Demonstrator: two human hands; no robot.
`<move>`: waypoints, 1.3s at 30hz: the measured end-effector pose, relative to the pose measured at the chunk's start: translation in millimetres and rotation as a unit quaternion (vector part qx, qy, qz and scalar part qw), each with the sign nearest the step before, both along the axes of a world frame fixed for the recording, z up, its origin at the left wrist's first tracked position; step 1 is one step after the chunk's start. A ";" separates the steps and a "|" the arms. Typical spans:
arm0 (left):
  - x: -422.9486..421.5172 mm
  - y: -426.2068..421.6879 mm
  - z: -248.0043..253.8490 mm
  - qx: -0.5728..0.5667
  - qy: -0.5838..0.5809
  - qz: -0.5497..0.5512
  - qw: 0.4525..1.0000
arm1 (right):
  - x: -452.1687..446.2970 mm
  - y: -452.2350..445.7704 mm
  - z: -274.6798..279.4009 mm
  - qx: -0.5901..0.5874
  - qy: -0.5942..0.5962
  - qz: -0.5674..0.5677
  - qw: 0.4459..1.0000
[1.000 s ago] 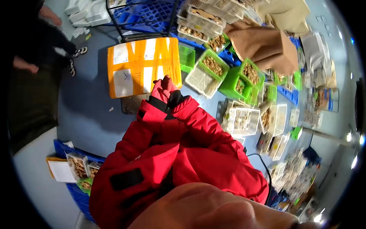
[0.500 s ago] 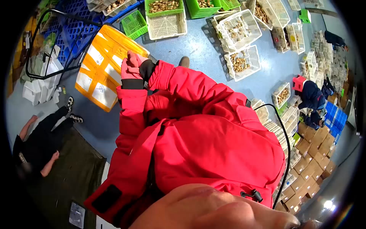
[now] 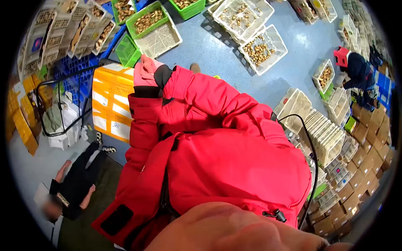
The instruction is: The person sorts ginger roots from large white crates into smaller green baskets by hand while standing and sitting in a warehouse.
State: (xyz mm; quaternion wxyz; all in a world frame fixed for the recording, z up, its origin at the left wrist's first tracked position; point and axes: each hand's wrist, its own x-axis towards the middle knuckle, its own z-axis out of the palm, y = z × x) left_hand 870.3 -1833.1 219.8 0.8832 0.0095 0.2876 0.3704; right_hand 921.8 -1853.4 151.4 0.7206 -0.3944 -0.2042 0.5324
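Note:
My left hand [image 3: 139,79] and my right hand [image 3: 149,66], both in pink gloves, are held close together in front of me. Their fingers look curled, and I see no object in them. Part of the left hand is hidden behind the right one and its cuff. Just to the left of the hands is a box [image 3: 109,98] wrapped in yellow tape with white patches. Whether the hands touch it I cannot tell. A small green basket [image 3: 128,51] lies right beyond them, against a white crate [image 3: 161,41].
A black metal frame [image 3: 61,104] stands left of the box. At lower left is a person in dark clothes [image 3: 79,180]. White crates of brown shellfish-like pieces [image 3: 260,51] stand on the blue floor [image 3: 217,58]. Stacked crates [image 3: 326,138] and cardboard boxes [image 3: 360,175] line the right.
My view has turned, so the taped box and the person appear further right and the crates ahead have shifted. My hands stay together, with their backs turned a little more toward me.

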 end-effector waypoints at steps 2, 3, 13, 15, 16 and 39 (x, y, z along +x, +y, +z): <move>32.0 -5.3 -5.1 0.010 0.046 -0.031 0.998 | 26.1 -5.9 6.2 -0.037 0.260 -0.025 0.964; 46.0 -8.5 -7.6 0.018 0.068 -0.049 0.996 | 36.9 -10.7 9.2 -0.048 0.385 -0.062 0.920; 194.5 -26.1 -25.5 -0.052 0.079 -0.254 0.963 | 165.7 -56.1 -35.8 0.160 0.466 -0.258 0.831; 214.5 -21.8 -37.7 -0.108 0.037 -0.280 0.953 | 189.4 -45.3 -59.0 0.026 0.398 -0.260 0.880; 228.8 -22.9 -36.8 -0.112 0.068 -0.273 0.953 | 200.8 -40.0 -71.4 -0.041 0.364 -0.252 0.896; 449.9 1.6 -163.3 -0.088 0.180 -0.588 0.784 | 359.7 -350.9 -271.9 -0.250 0.452 -0.489 0.703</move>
